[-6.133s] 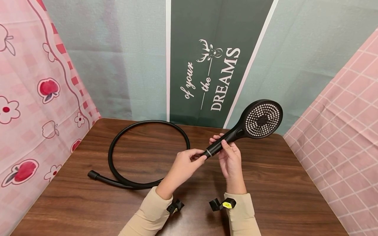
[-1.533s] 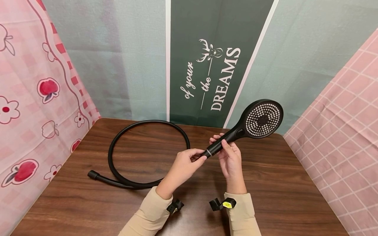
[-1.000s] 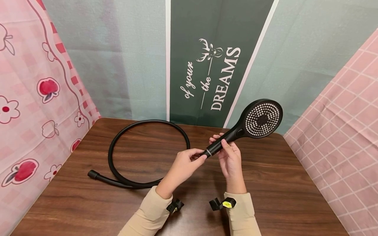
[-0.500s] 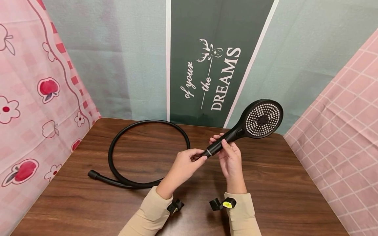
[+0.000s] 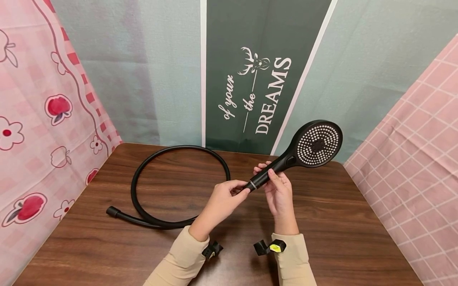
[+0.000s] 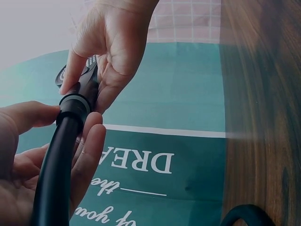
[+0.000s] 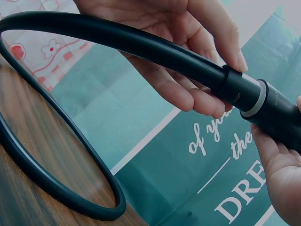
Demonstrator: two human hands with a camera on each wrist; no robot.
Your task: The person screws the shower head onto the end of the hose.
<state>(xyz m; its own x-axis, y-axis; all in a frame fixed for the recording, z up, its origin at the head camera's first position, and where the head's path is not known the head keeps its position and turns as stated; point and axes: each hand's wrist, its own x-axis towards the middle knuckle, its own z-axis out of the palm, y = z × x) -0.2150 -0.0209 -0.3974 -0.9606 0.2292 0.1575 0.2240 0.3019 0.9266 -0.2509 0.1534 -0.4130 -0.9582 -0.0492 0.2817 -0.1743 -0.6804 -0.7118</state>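
A black handheld shower head (image 5: 317,145) with pale nozzles is raised above the table, tilted up to the right. My right hand (image 5: 280,196) grips its handle between thumb and fingers. Lower down, my left hand (image 5: 222,201) pinches the collar (image 7: 230,87) on the end of a black shower hose (image 5: 133,190). A pale ring (image 7: 257,100) shows between collar and handle; how far the parts are threaded cannot be seen. From the left hand, the hose bends down and loops on the table, its other end fitting (image 5: 113,211) lying at the left.
The brown wood-grain table (image 5: 340,222) has its back edge against a green cloth (image 5: 171,79) with printed lettering. Pink patterned cloths (image 5: 32,131) stand along both sides. Small black wrist cameras (image 5: 261,248) sit by the beige sleeves (image 5: 293,258).
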